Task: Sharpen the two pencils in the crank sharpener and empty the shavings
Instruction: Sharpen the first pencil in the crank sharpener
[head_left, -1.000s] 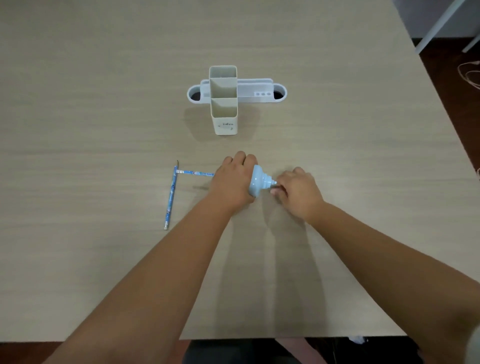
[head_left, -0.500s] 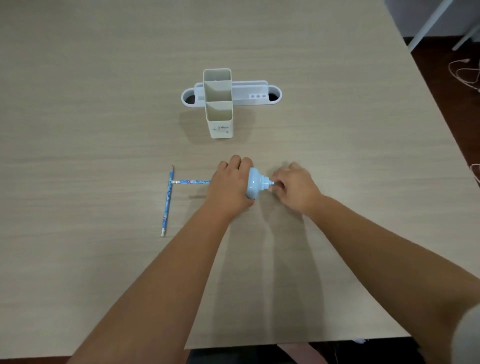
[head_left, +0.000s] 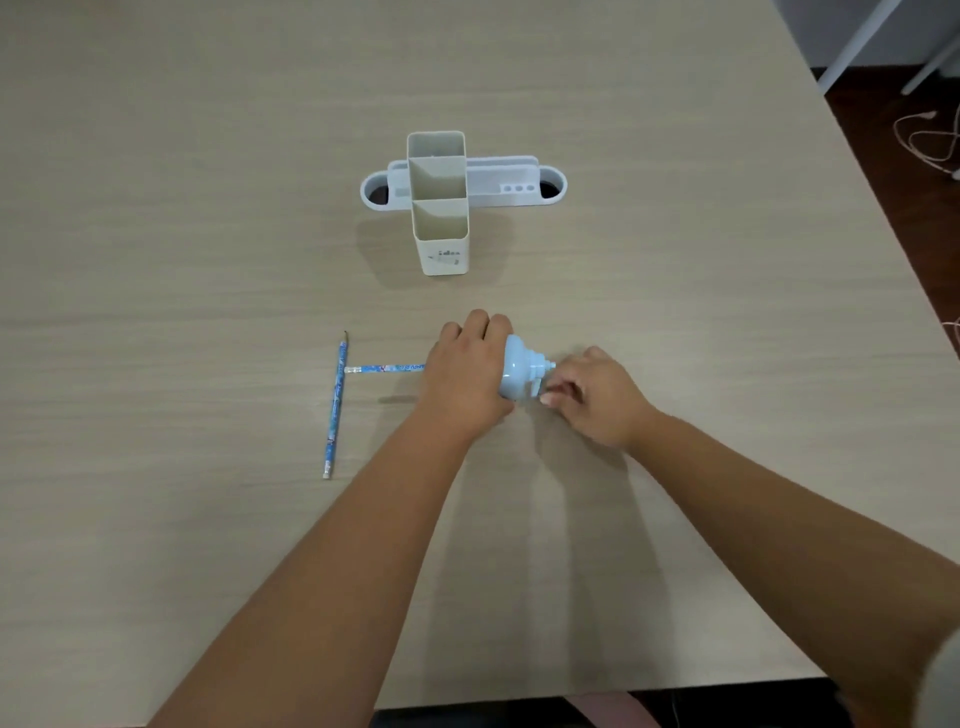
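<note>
L hand (head_left: 467, 374) grips sharpener (head_left: 519, 376) – R hand (head_left: 592, 397) pinches crank; spare pencil (head_left: 335, 405) left, table (head_left: 675, 312) edges well apart.

Table (head_left: 208, 519): pale wood-grain top, matt, smooth, fine streaks running crosswise. Sharpener (head_left: 519, 371): light blue plastic, glossy, soft highlight on its rounded body. Desk organizer (head_left: 441, 228): off-white plastic, smooth, low sheen. Two pencils (head_left: 335, 405): blue printed coating, slightly shiny; one shows a dark lead tip.
</note>
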